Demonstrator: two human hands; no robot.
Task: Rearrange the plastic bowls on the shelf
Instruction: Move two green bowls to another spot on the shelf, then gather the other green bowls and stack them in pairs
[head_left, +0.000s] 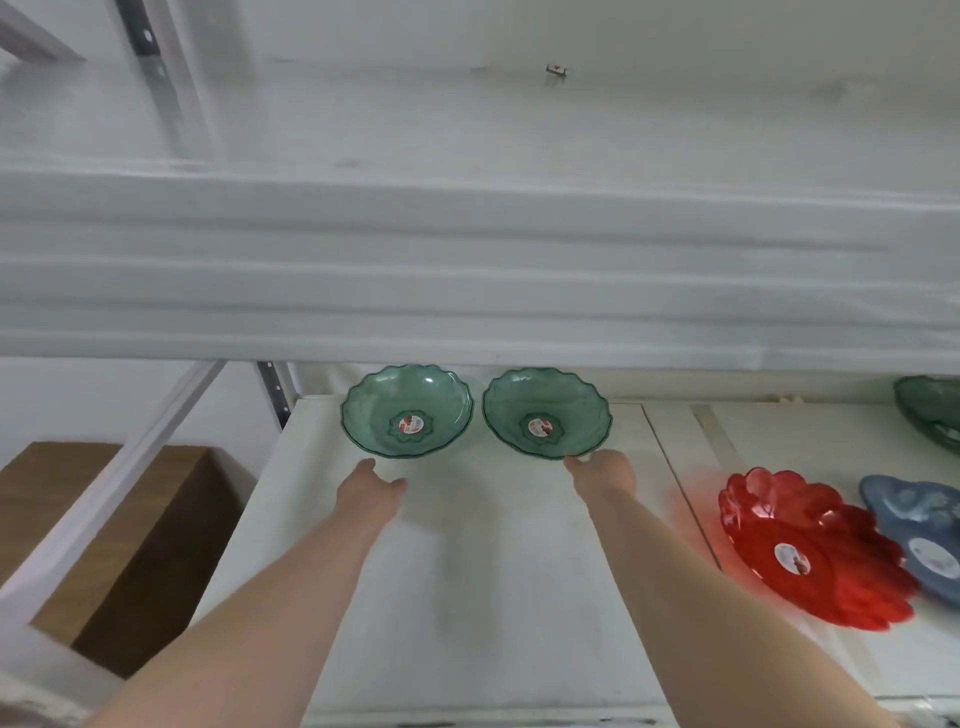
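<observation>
Two green scalloped plastic bowls stand side by side at the back of the white shelf (467, 571): the left bowl (407, 395) and the right bowl (546, 397), each with a round sticker inside. My left hand (366, 486) reaches toward the left bowl and stops just short of its front rim, fingers apart, holding nothing. My right hand (602, 470) is at the front rim of the right bowl, fingertips touching or nearly touching it; I cannot see a grip.
A red flower-shaped bowl (810, 551) and a blue-grey bowl (919, 525) lie on the shelf to the right. Another green bowl (932, 410) sits at the far right edge. The upper shelf (467, 270) hangs low overhead. A brown cardboard box (130, 545) stands lower left.
</observation>
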